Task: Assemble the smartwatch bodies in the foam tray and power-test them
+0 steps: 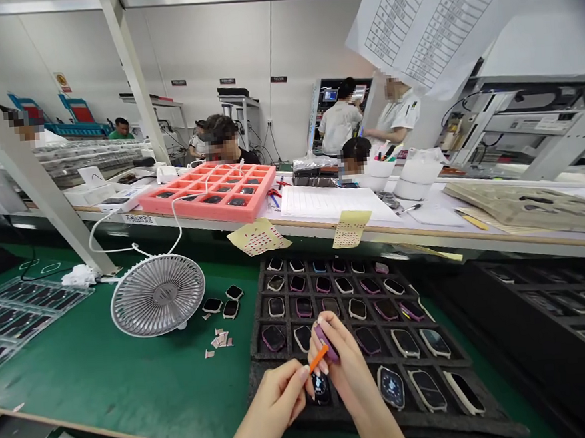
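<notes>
Between the fingers of my right hand (343, 359) is a purple watch case (327, 344), held tilted on its edge. My left hand (279, 397) pinches a thin orange stick (319, 358), whose far end meets or overlaps the side of the purple case; I cannot tell if it touches. Both hands hover over a black foam tray (289, 318) of smartwatches in square compartments, some purple, some pale. Just under my hands a watch with a lit screen (320, 388) shows in part. Another watch with a lit face (391, 388) lies right of my right hand.
A grey fan (158, 295) stands left on the green mat (148, 382). Near it lie several loose watches (231, 309) and small paper labels (221, 339). A pink foam tray (213, 191) rests on the shelf ahead. Another black tray (544, 308) is at right. Co-workers are beyond.
</notes>
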`<state>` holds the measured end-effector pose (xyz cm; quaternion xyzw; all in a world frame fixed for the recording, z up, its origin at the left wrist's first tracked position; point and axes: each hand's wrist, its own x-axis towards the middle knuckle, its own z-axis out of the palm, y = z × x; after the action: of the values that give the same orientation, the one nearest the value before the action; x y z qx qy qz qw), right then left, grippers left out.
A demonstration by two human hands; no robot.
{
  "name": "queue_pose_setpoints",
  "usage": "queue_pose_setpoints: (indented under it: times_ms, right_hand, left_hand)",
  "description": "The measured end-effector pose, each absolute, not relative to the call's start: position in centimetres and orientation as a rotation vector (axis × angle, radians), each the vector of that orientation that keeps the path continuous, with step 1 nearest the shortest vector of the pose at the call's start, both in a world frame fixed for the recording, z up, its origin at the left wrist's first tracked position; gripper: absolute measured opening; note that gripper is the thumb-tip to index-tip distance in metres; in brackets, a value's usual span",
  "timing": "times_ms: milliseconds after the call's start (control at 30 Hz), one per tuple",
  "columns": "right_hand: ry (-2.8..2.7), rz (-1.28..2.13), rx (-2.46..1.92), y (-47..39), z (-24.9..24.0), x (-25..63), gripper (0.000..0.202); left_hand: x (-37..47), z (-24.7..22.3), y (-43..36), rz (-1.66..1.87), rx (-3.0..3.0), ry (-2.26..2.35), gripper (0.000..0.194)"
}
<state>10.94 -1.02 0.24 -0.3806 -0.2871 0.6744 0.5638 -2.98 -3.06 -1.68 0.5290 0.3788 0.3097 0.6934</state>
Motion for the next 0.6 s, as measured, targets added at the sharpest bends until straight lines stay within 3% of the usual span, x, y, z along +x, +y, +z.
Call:
queue_pose_setpoints:
  times_ms: [400, 600]
  right_hand:
    - [-0.886, 1.425, -1.062, -1.04, 0.55, 11.15, 0.03]
    - [-0.633, 1.719, -0.847, -1.0, 0.51, 10.75, 0.033]
  left_hand:
    - [-3.82, -1.7, -2.7, 0.678, 1.266, 0.897, 0.048]
    - [-3.5, -1.72, -2.61, 0.716, 1.226, 0.847, 0.051]
